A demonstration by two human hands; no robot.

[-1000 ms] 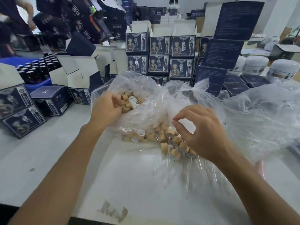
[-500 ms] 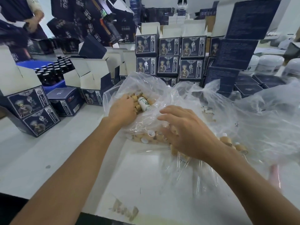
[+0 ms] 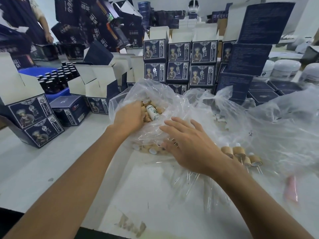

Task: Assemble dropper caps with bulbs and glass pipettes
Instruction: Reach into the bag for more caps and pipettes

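A clear plastic bag (image 3: pixel 181 104) lies on the white table and holds several tan dropper caps (image 3: pixel 160 110) and a white labelled bottle (image 3: pixel 152 112). My left hand (image 3: pixel 128 116) is inside the bag's mouth, fingers curled down into the caps with the fingertips hidden. My right hand (image 3: pixel 189 145) lies flat on the bag's lower side with fingers spread and straight. More caps (image 3: pixel 146 149) show through the plastic beside it. Several assembled droppers (image 3: pixel 239 151) with bulbs and pipettes lie just right of that hand. Loose glass pipettes (image 3: pixel 188 178) lie under plastic below my wrist.
Stacked dark blue cartons (image 3: pixel 178 66) stand behind the bag, and open cartons (image 3: pixel 96 80) at the left. A blue crate of dark bottles (image 3: pixel 57 80) sits at far left, white jars (image 3: pixel 284 69) at far right. Crumpled clear plastic (image 3: pixel 284 126) covers the right side. Another person (image 3: pixel 43 23) stands at top left.
My right hand has moved left, away from the assembled droppers, and flattened onto the bag. My left hand has stayed in the bag among the caps.
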